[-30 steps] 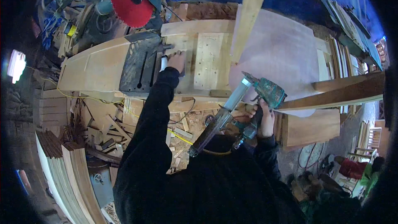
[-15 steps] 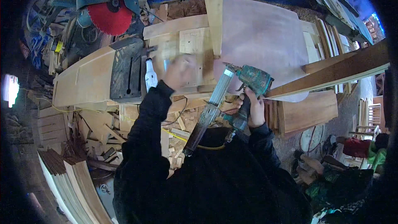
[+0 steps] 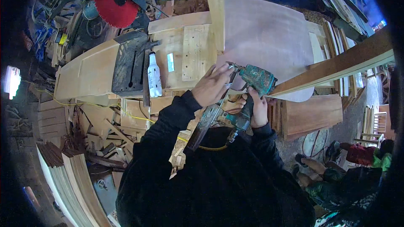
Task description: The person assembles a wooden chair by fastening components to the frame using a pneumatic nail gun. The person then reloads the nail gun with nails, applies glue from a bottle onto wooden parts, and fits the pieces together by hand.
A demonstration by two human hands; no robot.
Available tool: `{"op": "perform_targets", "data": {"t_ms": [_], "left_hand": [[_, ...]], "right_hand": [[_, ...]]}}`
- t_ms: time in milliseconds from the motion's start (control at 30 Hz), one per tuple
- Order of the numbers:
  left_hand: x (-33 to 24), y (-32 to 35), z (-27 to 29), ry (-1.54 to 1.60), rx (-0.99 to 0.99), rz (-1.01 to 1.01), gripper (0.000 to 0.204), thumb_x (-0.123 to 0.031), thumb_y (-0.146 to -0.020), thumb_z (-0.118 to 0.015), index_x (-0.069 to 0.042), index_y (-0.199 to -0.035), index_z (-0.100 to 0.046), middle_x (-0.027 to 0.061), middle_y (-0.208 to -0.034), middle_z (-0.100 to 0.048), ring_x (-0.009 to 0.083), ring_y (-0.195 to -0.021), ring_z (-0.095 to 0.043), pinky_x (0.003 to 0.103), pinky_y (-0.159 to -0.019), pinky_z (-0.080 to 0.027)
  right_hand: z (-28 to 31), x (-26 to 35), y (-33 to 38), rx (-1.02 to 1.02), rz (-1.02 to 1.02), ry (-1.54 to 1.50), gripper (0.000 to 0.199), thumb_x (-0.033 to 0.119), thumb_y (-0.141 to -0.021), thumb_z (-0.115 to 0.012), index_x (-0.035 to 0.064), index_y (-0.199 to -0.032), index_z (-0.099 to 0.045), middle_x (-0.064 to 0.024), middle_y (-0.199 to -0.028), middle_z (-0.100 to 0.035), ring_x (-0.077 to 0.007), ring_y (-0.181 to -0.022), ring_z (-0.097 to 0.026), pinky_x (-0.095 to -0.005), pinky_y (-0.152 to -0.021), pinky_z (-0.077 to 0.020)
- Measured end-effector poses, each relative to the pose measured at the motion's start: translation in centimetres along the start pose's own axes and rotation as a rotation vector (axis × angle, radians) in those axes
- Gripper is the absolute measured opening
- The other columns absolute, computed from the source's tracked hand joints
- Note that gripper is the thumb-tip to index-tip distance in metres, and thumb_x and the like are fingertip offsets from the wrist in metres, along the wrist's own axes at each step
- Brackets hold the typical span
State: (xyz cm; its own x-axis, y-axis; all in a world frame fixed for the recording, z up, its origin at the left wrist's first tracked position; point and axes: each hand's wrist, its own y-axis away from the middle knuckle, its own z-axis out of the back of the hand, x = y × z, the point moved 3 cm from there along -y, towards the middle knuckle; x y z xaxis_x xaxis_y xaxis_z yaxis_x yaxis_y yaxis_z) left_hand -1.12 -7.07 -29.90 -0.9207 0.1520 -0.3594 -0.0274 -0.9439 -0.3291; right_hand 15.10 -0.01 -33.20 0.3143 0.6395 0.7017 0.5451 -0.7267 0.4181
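Observation:
A teal pneumatic nail gun (image 3: pixel 260 80) is held in front of my chest, its long metal magazine (image 3: pixel 202 128) slanting down to the left. My right hand (image 3: pixel 257 108) is closed around its black grip. My left hand (image 3: pixel 213 85) lies over the upper magazine, fingers bent around it near the nose; what is under the palm is hidden. A yellow air hose (image 3: pixel 212 148) runs from the handle's end. On the bench to the left lie a clear bottle with a whitish label (image 3: pixel 154 75) and a small shiny strip (image 3: pixel 170 62).
A saw with a red disc blade (image 3: pixel 115 8) stands at the far left behind a slotted black plate (image 3: pixel 129 67). Long boards (image 3: pixel 336 69) jut in from the right. A large smooth panel (image 3: pixel 265 29) covers the bench. Wood offcuts (image 3: pixel 111 138) litter the floor; a person (image 3: pixel 341 185) is at lower right.
My left hand has moved right from the bench beside the bottle onto the nail gun's magazine. The bottle and shiny strip are now uncovered. My right hand keeps its grip.

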Motion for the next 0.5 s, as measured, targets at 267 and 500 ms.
{"op": "perform_targets", "data": {"t_ms": [267,500], "left_hand": [[2.4,-0.8,2.6,0.518,-0.002,0.302,0.009,-0.004,-0.078,-0.064,-0.001,-0.087,-0.066,0.0125,-0.082,-0.063,0.0219,-0.072,-0.06,0.031,-0.068,-0.047],[2.5,-3.5,2.3,0.454,0.272,0.174,0.013,-0.006,-0.08,-0.06,-0.001,-0.092,-0.061,0.0117,-0.081,-0.064,0.0274,-0.078,-0.062,0.035,-0.071,-0.048]], "right_hand": [[0.8,-0.1,-0.2,0.017,-0.002,0.0,0.011,0.014,-0.085,-0.061,0.005,-0.088,-0.055,-0.0027,-0.067,-0.054,-0.0133,-0.051,-0.052,-0.0269,-0.044,-0.0426],[0.4,0.0,0.4,0.048,-0.041,0.025,0.014,0.016,-0.085,-0.06,0.0044,-0.09,-0.054,-0.0049,-0.07,-0.054,-0.0154,-0.055,-0.052,-0.0273,-0.048,-0.0432]]}}
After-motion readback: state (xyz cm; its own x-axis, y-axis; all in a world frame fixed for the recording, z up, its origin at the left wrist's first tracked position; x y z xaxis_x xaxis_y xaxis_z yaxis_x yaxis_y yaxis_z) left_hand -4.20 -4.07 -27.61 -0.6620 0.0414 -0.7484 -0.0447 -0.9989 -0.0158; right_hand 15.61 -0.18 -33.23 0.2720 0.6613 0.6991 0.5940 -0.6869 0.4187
